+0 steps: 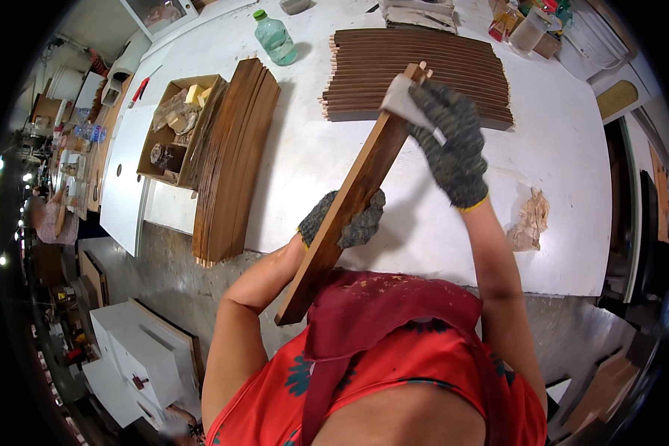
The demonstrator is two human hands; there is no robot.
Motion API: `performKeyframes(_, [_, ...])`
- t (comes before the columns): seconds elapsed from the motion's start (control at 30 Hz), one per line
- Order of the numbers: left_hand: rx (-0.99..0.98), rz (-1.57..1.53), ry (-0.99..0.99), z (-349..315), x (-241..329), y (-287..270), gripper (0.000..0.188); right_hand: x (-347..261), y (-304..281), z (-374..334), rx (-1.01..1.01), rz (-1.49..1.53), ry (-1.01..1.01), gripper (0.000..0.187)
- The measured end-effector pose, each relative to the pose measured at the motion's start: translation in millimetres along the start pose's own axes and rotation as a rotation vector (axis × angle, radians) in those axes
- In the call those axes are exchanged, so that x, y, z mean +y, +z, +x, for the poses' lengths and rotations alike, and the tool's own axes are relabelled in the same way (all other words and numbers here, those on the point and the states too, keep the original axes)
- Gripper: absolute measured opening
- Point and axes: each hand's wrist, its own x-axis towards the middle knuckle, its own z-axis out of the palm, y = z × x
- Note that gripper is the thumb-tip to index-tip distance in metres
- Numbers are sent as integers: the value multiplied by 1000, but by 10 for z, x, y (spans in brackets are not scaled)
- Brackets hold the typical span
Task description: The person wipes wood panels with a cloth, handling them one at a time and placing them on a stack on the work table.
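The board [362, 171] is brown, gloves [455, 141] mottled grey (yellow at the cuffs [476, 204]), apron [379, 320] maroon, shirt [264, 398] red with teal flowers [299, 375], table [301, 134] white.

A long, straight wooden bar [370, 167], squared along its edges, is held at a slant over the near side of the desk [565, 271], its near end to the left and its far end to the right. Its brown face is uneven in tone, with darker, glossier streaks, and short pale pegs [424, 68] jut from the far end. A whitish pad [406, 100], slightly blurred, lies across the bar close to those pegs.
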Motion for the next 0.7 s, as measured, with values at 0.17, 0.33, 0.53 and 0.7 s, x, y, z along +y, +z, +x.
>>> performKeyframes(0.17, [422,668,470,-53,-30,111,38,-686,-13,-452,-403,255,-219,43])
performKeyframes(0.33, [308,586,494,92,352,325,33,-725,-303,-719,-436,827,267,53])
performKeyframes(0.53, [334,555,673,195,776,533,41,-155,-464,-1107,7,1399,852,49])
performKeyframes(0.7, [-17,201,593,336,547,467,45,-120,-440,-1332,49,1123,969,53])
